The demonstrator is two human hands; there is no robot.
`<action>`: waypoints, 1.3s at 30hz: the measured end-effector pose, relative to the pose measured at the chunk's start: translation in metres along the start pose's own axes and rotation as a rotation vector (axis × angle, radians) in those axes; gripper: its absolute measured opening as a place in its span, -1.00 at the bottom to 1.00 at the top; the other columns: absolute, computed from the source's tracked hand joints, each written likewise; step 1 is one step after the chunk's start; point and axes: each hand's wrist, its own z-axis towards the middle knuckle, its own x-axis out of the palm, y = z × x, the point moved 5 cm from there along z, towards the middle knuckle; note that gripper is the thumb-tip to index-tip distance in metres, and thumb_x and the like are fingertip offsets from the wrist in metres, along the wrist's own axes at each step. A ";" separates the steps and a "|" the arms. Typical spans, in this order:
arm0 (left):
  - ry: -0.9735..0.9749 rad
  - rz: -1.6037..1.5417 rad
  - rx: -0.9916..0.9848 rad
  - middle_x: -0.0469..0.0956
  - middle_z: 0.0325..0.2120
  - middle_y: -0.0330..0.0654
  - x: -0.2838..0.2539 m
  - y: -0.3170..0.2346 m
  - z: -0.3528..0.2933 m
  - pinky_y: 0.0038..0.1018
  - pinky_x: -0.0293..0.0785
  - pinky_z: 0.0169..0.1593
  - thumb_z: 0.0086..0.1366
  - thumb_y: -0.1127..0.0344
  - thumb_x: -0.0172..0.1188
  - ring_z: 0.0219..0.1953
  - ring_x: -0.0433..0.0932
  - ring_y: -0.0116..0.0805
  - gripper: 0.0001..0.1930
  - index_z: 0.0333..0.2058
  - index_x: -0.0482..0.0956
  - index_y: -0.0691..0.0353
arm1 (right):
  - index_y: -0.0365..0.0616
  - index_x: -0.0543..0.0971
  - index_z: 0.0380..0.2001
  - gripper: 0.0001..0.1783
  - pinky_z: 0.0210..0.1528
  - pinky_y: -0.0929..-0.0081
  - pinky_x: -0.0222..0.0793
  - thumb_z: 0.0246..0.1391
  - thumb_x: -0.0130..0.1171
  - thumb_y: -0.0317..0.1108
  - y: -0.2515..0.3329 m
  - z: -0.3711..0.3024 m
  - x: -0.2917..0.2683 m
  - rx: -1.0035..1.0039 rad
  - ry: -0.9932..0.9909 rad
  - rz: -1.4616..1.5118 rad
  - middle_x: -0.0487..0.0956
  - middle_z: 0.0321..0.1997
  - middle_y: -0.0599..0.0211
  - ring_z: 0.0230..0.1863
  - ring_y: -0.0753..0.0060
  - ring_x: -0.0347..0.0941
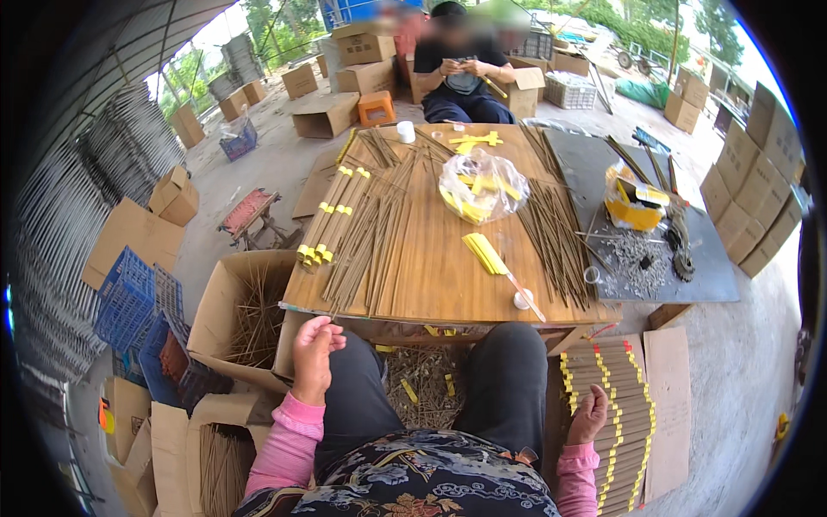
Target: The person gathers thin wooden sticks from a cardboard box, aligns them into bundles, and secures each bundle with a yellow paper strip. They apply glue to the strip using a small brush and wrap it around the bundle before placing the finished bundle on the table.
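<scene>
My left hand [314, 358] is at the table's near left edge, thumb and fingers drawn together by the ends of thin brown sticks [349, 276]. What lies between those fingertips is too small to make out. Low on the right, my right hand [587, 416] is curled closed above rows of brown stick bundles [627, 431] banded in yellow. Its palm is hidden. On the wooden table [435, 284] lie yellow-banded rolls [334, 215], more loose sticks [556, 241], a stack of yellow strips [485, 254] and a clear plastic bag [482, 188] holding yellow strips.
Cardboard boxes of sticks [207, 319] stand left of my knees. At the right, a dark table [702, 267] bears a yellow container [636, 207] and grey scraps [642, 263]. Across the table sits another person [461, 77], hands raised together. A white jar [406, 132] stands at the far edge.
</scene>
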 end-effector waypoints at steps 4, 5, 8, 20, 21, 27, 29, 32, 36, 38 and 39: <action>-0.250 -0.001 0.074 0.49 -0.43 -0.15 -0.093 -0.003 -0.002 -0.55 0.46 -0.39 0.19 0.47 -0.03 -0.51 0.47 -0.46 -0.80 -0.19 0.38 0.35 | -0.21 0.46 -0.23 -0.84 -0.50 0.80 0.15 0.12 -0.03 -0.46 0.054 -0.001 0.082 -0.080 0.210 0.051 0.36 -0.52 0.57 -0.54 0.77 0.19; -0.336 0.018 0.074 0.48 -0.42 -0.18 -0.121 -0.001 -0.010 -0.56 0.46 -0.38 0.18 0.46 -0.02 -0.49 0.46 -0.47 -0.80 -0.19 0.38 0.35 | -0.20 0.46 -0.24 -0.85 -0.50 0.79 0.16 0.11 -0.03 -0.49 0.067 -0.003 0.105 -0.140 0.269 0.013 0.37 -0.53 0.57 -0.55 0.75 0.21; -0.539 0.104 0.048 0.45 -0.44 -0.27 -0.205 0.024 -0.030 -0.61 0.40 -0.33 0.15 0.43 0.04 -0.43 0.43 -0.52 -0.79 -0.21 0.40 0.30 | -0.19 0.47 -0.23 -0.84 -0.51 0.78 0.16 0.10 -0.02 -0.48 0.099 -0.013 0.158 -0.290 0.434 -0.082 0.36 -0.56 0.52 -0.56 0.73 0.21; -1.031 0.690 -0.309 0.52 -0.44 -0.10 -0.435 0.003 -0.213 -0.45 0.39 -0.29 0.03 0.47 0.03 -0.43 0.49 -0.26 -0.82 -0.35 0.47 0.35 | -0.24 0.48 -0.19 -0.76 -0.49 0.69 0.23 0.14 -0.09 -0.39 0.093 -0.027 0.202 -0.519 0.586 -0.492 0.41 -0.49 0.42 -0.56 0.64 0.22; -0.943 0.873 -0.466 0.52 -0.43 -0.07 -0.443 0.019 -0.229 -0.41 0.39 -0.27 0.00 0.43 0.05 -0.40 0.49 -0.19 -0.80 -0.35 0.48 0.34 | -0.24 0.48 -0.19 -0.76 -0.49 0.68 0.24 0.14 -0.09 -0.39 0.094 -0.027 0.202 -0.539 0.577 -0.529 0.42 -0.47 0.41 -0.56 0.62 0.23; -0.526 1.192 -0.913 0.44 -0.23 0.15 -0.408 0.074 -0.271 -0.21 0.32 -0.07 -0.10 0.30 0.14 -0.15 0.39 0.10 -0.63 -0.26 0.45 0.35 | -0.22 0.49 -0.19 -0.75 -0.47 0.64 0.28 0.14 -0.09 -0.35 0.096 -0.023 0.197 -0.582 0.595 -0.618 0.49 -0.38 0.34 -0.52 0.58 0.30; -0.477 1.247 -0.924 0.38 -0.15 0.16 -0.391 0.080 -0.267 -0.20 0.28 0.00 -0.11 0.31 0.14 -0.08 0.33 0.11 -0.56 -0.19 0.41 0.37 | -0.22 0.48 -0.18 -0.74 -0.48 0.64 0.27 0.15 -0.09 -0.33 0.088 -0.019 0.200 -0.589 0.601 -0.628 0.49 -0.40 0.34 -0.53 0.58 0.30; -0.484 1.331 -0.762 0.31 -0.11 0.16 -0.386 0.083 -0.260 -0.17 0.23 0.03 -0.13 0.32 0.15 -0.05 0.26 0.16 -0.47 -0.12 0.34 0.41 | -0.21 0.48 -0.17 -0.74 -0.49 0.63 0.26 0.15 -0.09 -0.32 0.082 -0.016 0.202 -0.554 0.618 -0.660 0.48 -0.42 0.34 -0.55 0.57 0.30; -0.683 1.373 -0.733 0.33 -0.16 0.13 -0.404 0.085 -0.258 -0.13 0.23 0.02 -0.12 0.35 0.12 -0.07 0.27 0.15 -0.51 -0.14 0.35 0.42 | -0.20 0.48 -0.18 -0.74 -0.49 0.62 0.26 0.15 -0.10 -0.31 0.085 -0.021 0.203 -0.597 0.630 -0.654 0.48 -0.42 0.34 -0.55 0.57 0.30; -0.583 1.275 -0.887 0.35 -0.12 0.16 -0.415 0.097 -0.264 -0.19 0.23 0.04 -0.10 0.31 0.09 -0.04 0.28 0.15 -0.52 -0.13 0.39 0.40 | -0.19 0.48 -0.19 -0.74 -0.48 0.61 0.28 0.15 -0.10 -0.30 0.088 -0.024 0.202 -0.626 0.630 -0.637 0.48 -0.41 0.34 -0.55 0.56 0.30; -0.511 1.205 -0.949 0.37 -0.13 0.18 -0.421 0.106 -0.267 -0.22 0.23 0.05 -0.11 0.29 0.09 -0.04 0.30 0.13 -0.50 -0.12 0.39 0.39 | -0.19 0.48 -0.19 -0.74 -0.47 0.61 0.28 0.15 -0.11 -0.30 0.087 -0.024 0.202 -0.614 0.636 -0.644 0.48 -0.40 0.33 -0.54 0.56 0.31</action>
